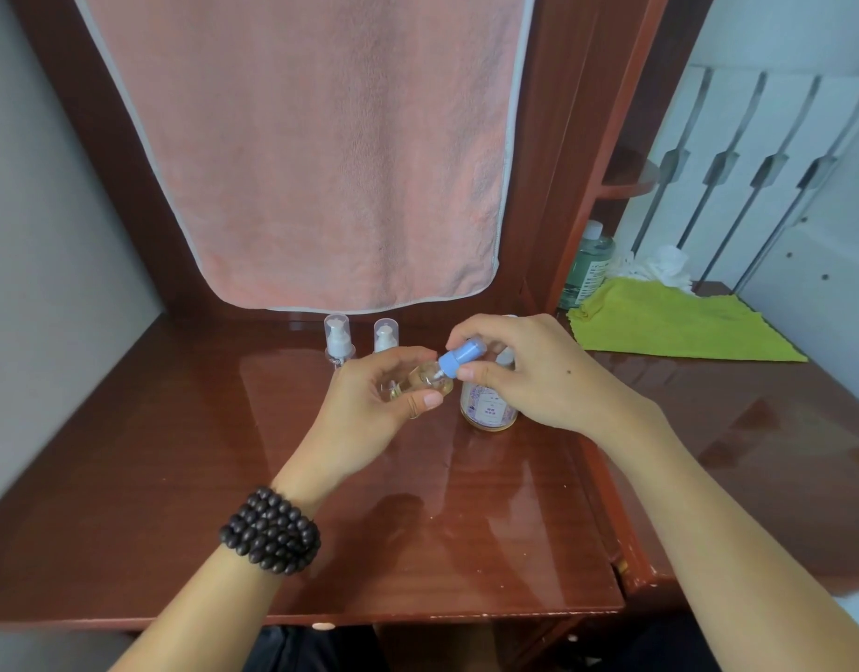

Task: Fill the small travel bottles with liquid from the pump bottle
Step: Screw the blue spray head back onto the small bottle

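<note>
We see both hands meeting over the middle of the glossy wooden desk (175,477), the left hand (369,395) gripping a small clear bottle (429,383) and the right hand (529,371) pinching its blue cap (459,361), so the way to the labelled pump bottle (488,407) just behind them is blocked from the front. Two capped travel bottles (337,339) stand close together near the back edge, under the hanging pink towel (320,152). Open desk lies left of them and in front, between the forearms, while a green cloth (679,327) covers the right ledge.

Head view, close, down onto desk (175,477).
</note>
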A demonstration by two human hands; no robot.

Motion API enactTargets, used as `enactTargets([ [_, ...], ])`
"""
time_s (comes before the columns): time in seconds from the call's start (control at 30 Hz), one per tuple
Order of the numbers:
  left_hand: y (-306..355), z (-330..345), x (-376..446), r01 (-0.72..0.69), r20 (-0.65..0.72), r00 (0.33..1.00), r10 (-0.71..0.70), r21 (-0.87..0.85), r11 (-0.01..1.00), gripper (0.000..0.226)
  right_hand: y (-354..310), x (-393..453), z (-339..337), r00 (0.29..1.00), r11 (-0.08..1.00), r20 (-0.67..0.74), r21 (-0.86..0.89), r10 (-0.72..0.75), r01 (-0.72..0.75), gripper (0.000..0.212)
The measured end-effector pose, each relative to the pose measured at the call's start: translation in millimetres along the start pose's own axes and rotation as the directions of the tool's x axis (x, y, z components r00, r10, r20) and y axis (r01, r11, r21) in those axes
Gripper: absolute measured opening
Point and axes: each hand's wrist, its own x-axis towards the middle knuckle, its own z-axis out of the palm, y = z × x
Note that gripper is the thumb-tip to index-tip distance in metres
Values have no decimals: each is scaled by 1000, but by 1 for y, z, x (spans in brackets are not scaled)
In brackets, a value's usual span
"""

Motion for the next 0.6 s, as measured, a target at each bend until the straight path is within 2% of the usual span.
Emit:
enactTargets([
  [0.1, 0, 1, 0, 7, 0, 1000, -7, 27, 1000, 35, -4, 2, -4, 1000, 998, 17, -69, 1, 1, 7],
  [0.23, 1, 4, -2, 0, 16, 1000, 0, 19, 1000, 39, -6, 3, -2, 999, 985, 31, -173, 28, -22, 42],
  [0.33, 1, 5, -3, -4, 35, 999, 3, 39, 999, 41, -3, 4, 2, 998, 976, 41, -215, 49, -40, 54],
  [0.43, -2, 3, -2, 12, 4, 1000, -12, 42, 999, 37, -4, 1, -6, 989, 986, 114, -153, 89, -71, 40],
  [0.47, -3, 2, -2, 15, -5, 1000, -15, 39, 999, 37, -4, 0, -10, 984, 993, 159, -94, 79, -65, 42],
  [0.53, -3, 1, -1, 16, -8, 1000, -15, 41, 999, 38, -3, -2, -15, 980, 1000, 198, -8, 15, -14, 45],
  [0.6, -2, 1, -1, 19, -1, 1000, -19, 28, 999, 38, -1, -3, -13, 983, 995, 166, -56, -72, 82, 34],
])
